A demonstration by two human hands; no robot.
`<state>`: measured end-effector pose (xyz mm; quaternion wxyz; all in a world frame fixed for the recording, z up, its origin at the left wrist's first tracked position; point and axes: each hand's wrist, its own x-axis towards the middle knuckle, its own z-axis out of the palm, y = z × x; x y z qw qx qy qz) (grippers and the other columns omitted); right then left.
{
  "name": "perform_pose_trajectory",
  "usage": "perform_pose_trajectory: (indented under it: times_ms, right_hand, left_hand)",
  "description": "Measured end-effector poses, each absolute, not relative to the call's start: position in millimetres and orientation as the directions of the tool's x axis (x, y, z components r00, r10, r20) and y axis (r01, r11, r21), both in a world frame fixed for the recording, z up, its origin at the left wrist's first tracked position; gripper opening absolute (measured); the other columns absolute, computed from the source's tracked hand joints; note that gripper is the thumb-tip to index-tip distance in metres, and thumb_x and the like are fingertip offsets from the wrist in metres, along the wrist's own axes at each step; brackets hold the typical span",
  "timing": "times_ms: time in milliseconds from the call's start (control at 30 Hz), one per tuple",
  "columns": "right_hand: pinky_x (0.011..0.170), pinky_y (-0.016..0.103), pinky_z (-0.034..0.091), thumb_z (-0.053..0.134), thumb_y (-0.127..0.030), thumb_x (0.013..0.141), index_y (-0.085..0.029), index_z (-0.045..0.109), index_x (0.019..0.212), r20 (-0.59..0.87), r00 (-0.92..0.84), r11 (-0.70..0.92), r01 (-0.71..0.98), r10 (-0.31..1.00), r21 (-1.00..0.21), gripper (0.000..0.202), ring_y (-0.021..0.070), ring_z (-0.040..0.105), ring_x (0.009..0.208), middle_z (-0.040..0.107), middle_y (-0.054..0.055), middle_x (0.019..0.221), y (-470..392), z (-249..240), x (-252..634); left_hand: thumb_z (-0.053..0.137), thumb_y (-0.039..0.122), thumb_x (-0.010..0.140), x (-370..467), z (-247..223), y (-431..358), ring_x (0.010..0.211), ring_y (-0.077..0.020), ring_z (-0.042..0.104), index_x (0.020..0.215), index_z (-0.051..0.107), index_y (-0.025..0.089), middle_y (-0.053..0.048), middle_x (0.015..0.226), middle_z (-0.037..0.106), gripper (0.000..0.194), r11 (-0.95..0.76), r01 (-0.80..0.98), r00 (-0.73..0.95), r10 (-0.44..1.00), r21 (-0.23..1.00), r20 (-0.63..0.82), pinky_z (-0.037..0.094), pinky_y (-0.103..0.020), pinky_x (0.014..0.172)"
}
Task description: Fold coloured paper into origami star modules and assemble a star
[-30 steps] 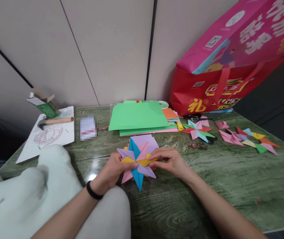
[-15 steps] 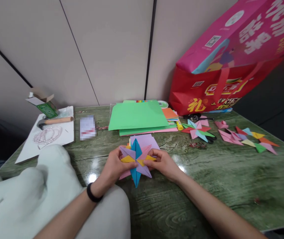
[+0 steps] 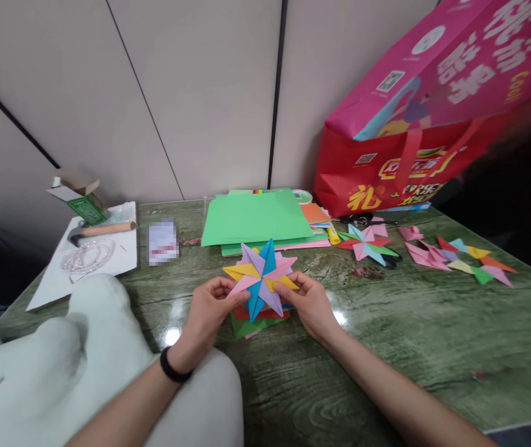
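Between my two hands is a folded paper star [image 3: 262, 277] with blue, lilac, pink and yellow points. My left hand [image 3: 213, 309] pinches a pink point at its lower left, thumb on top. On the right edge, my right hand [image 3: 311, 304] grips a yellow point between thumb and fingers. Below the star, partly covered by it, lie colored paper sheets [image 3: 256, 326], green and red among them. A second multicolored paper star [image 3: 368, 242] rests on the table to the right, with pink folded pieces [image 3: 427, 256] and an unjoined arc of folded pieces [image 3: 479, 261] farther right.
Green paper sheets [image 3: 256, 217] lie at the back, beside a yellow glue stick [image 3: 333, 234]. Red and pink bags [image 3: 381, 167] stand at back right. On the left are a hammer [image 3: 107, 230], bead strings [image 3: 87, 256], a small box [image 3: 82, 202] and a white plush form [image 3: 107, 360].
The star has turned in my hands and risen slightly away from me. My left hand has moved from a yellow point to a pink one, and more of the sheets underneath show.
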<state>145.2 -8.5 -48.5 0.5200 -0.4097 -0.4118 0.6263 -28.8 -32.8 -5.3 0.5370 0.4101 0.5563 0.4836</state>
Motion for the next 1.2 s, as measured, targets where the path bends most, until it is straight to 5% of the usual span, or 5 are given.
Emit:
perform_pose_trajectory:
  times_ms: [233, 667, 967, 1200]
  right_hand:
    - [0.05, 0.023, 0.045, 0.074, -0.04, 0.059, -0.018, 0.053, 0.066, 0.039, -0.037, 0.036, -0.08, 0.999, -0.996, 0.032, 0.0127, 0.054, 0.055, 0.057, -0.002, 0.06, -8.3, -52.2, 146.9]
    - [0.053, 0.024, 0.05, 0.074, -0.041, 0.058, -0.016, 0.061, 0.069, -0.105, -0.179, -0.146, -0.235, 0.978, -0.961, 0.03, 0.0113, 0.056, 0.053, 0.064, 0.001, 0.064, -10.6, -48.7, 142.2]
    - [0.041, 0.021, 0.043, 0.078, -0.041, 0.051, -0.014, 0.064, 0.066, -0.169, -0.185, -0.205, -0.196, 0.968, -0.959, 0.033, 0.0109, 0.053, 0.046, 0.065, 0.002, 0.059, -15.4, -51.0, 136.2]
    - [0.065, 0.036, 0.053, 0.078, -0.04, 0.051, -0.014, 0.068, 0.081, -0.154, -0.239, -0.205, -0.205, 0.959, -0.957, 0.041, 0.0238, 0.064, 0.073, 0.071, 0.009, 0.084, -19.3, -46.0, 135.9]
  left_hand:
    - [0.075, 0.029, 0.059, -30.8, -9.6, -33.0, 0.05, -0.0133, 0.059, 0.07, 0.069, 0.012, -0.003, 0.062, 0.068, 0.022, 0.228, -0.092, -0.07, 0.97, 0.969, -0.234, 0.048, -0.023, 0.05]
    - [0.072, 0.031, 0.065, -27.8, -11.0, -31.8, 0.064, -0.0151, 0.062, 0.087, 0.07, 0.013, -0.005, 0.077, 0.071, 0.028, 0.214, -0.115, -0.033, 0.975, 0.97, -0.219, 0.048, -0.023, 0.059]
    - [0.073, 0.029, 0.063, -27.1, -11.6, -33.2, 0.07, -0.0194, 0.065, 0.085, 0.07, 0.012, -0.007, 0.083, 0.072, 0.028, 0.224, -0.144, 0.017, 0.975, 0.964, -0.224, 0.052, -0.028, 0.063]
    - [0.076, 0.025, 0.058, -24.8, -9.4, -32.8, 0.077, -0.0217, 0.065, 0.086, 0.071, 0.011, -0.008, 0.09, 0.072, 0.032, 0.227, -0.118, -0.009, 0.973, 0.967, -0.23, 0.053, -0.029, 0.069]
